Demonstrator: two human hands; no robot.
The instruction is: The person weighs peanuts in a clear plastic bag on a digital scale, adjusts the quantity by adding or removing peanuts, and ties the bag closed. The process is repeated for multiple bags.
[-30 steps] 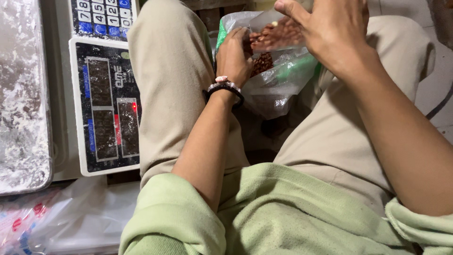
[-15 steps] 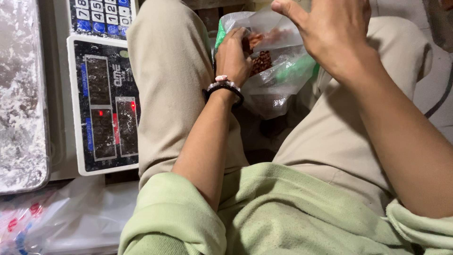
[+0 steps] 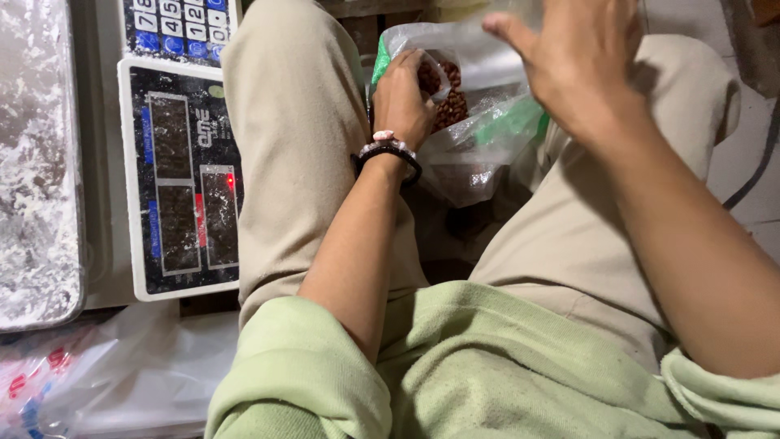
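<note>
Clutching the clear bag (image 3: 479, 146) of nuts, left hand (image 3: 404, 99) grip closed.

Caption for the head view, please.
Left hand grips a clear bag of reddish-brown nuts between the knees; right hand open above it, beside a scale.

Glossy clear plastic bag (image 3: 479, 122); matt beige cloth trousers (image 3: 284, 146); smooth plastic scale (image 3: 175, 187).
</note>
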